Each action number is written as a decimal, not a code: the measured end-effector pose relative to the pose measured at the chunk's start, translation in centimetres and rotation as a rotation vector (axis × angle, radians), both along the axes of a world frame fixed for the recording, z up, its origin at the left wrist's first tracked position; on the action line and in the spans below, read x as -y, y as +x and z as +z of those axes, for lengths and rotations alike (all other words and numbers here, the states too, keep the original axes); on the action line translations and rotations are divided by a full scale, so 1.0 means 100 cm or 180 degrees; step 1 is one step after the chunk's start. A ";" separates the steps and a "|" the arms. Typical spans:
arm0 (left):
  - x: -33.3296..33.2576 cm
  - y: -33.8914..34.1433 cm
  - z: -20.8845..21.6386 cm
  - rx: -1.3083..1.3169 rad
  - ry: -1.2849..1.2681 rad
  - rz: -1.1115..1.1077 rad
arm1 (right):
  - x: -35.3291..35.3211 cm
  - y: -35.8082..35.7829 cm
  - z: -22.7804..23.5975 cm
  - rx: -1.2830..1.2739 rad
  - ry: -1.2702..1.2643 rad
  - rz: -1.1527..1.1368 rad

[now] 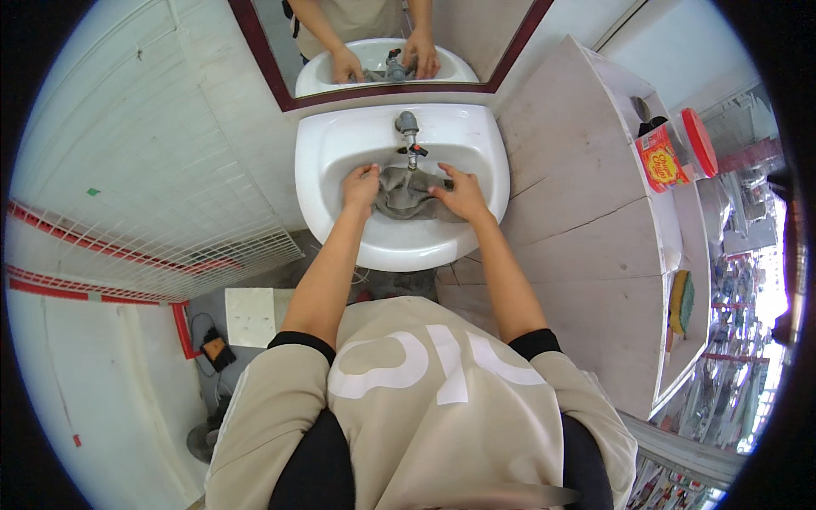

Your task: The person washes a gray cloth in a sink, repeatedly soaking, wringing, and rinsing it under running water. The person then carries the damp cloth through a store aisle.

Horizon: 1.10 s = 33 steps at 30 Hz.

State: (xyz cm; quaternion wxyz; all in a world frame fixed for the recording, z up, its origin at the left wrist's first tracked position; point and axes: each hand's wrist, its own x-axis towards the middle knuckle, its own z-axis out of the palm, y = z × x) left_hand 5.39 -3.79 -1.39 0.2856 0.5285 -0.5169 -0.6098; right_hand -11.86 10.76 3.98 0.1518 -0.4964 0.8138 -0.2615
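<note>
A wet-looking grey cloth lies bunched in the bowl of a white washbasin, under the tap. My left hand is closed at the cloth's left edge, fingertips pinched together on it. On the other side, my right hand grips the cloth's right edge, thumb over the fabric and the index finger reaching toward the back of the bowl. Its other fingers are partly hidden. Between my hands the cloth is crumpled below the spout. Whether water is running is hard to make out.
Behind the basin, a dark-red framed mirror reflects my arms. At right stands a white shelf unit holding a red-lidded plastic jar and a yellow-green sponge. White wire mesh leans at left, near a white board.
</note>
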 end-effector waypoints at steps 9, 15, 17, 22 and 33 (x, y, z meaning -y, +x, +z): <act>-0.015 0.025 0.051 0.2415 -0.2112 -0.1918 | 0.040 -0.014 -0.018 0.0795 0.0052 -0.0727; -0.026 0.036 0.056 0.2949 -0.2676 -0.1630 | 0.019 -0.015 -0.014 -0.0664 0.0071 -0.0349; -0.037 0.040 0.056 0.2949 -0.3427 -0.1514 | 0.018 -0.008 -0.024 -0.0556 0.0120 -0.0290; -0.027 0.032 0.069 0.3303 -0.2541 -0.2166 | 0.044 -0.005 -0.053 0.0682 0.0199 -0.0442; -0.023 0.052 0.078 0.3077 -0.3088 -0.1370 | 0.060 0.017 -0.080 0.1423 0.0102 -0.1258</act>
